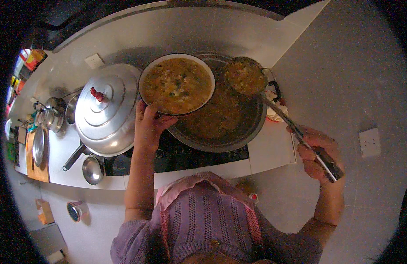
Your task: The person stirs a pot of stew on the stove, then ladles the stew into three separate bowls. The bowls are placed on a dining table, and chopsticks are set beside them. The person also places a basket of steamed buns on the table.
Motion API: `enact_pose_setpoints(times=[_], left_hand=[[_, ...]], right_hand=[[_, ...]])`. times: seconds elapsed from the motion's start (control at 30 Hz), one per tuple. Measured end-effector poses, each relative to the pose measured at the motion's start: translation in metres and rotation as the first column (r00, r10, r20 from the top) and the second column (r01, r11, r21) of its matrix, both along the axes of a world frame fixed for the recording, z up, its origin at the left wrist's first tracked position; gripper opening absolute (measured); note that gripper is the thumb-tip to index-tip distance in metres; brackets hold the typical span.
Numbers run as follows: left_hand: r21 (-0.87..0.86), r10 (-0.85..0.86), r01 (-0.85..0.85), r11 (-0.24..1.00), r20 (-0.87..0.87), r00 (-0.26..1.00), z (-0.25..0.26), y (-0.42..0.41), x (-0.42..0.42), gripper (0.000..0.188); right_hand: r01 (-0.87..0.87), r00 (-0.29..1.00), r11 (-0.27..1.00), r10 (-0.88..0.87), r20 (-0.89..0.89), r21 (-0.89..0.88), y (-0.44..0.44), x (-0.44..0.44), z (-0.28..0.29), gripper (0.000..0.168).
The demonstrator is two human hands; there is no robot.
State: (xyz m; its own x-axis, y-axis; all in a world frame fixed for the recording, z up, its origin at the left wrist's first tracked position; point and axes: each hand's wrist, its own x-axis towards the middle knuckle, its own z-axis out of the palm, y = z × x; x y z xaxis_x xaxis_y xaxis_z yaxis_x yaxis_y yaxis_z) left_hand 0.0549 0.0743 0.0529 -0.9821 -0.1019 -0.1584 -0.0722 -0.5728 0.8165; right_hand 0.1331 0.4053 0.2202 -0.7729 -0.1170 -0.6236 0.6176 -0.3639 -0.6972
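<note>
My left hand point(152, 123) holds a white bowl with a dark rim point(212, 77) from below. The bowl is nearly full of thick soup point(177, 86) with pale bits in it. In my right hand point(317, 153) is the handle of a large metal ladle point(289, 123). The ladle's head, full of the same kind of soup point(245, 77), is over the right side of a wide dark pot point(220, 147). More soup point(216, 120) lies in the pot, which stands on a black cooktop point(190, 158). The bowl is over the pot's left part and hides some of it.
Left of the bowl stands a pan with a domed metal lid point(107, 132); its black handle point(73, 158) points towards the counter's front. Beside it is a small metal bowl point(92, 170). A cutting board point(41, 173) and metalware are farther left. A cloth point(277, 112) lies right of the pot, near the wall.
</note>
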Motion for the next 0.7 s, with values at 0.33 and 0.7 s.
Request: enact_pose_setpoints(times=[0.33, 0.7], left_hand=[[0.070, -0.142, 0.141, 0.988, 0.010, 0.990, -0.026, 0.022, -0.005, 0.055], [-0.046, -0.132, 0.129, 0.991, -0.052, 0.990, -0.019, 0.038, -0.011, 0.050]], right_hand=[[-0.085, 0.995, 0.958, 0.066, -0.074, -0.275, -0.008, 0.005, 0.048, 0.047], [-0.269, 0.960, 0.920, 0.281, -0.001, 0.284, -0.037, 0.000, 0.025, 0.046]])
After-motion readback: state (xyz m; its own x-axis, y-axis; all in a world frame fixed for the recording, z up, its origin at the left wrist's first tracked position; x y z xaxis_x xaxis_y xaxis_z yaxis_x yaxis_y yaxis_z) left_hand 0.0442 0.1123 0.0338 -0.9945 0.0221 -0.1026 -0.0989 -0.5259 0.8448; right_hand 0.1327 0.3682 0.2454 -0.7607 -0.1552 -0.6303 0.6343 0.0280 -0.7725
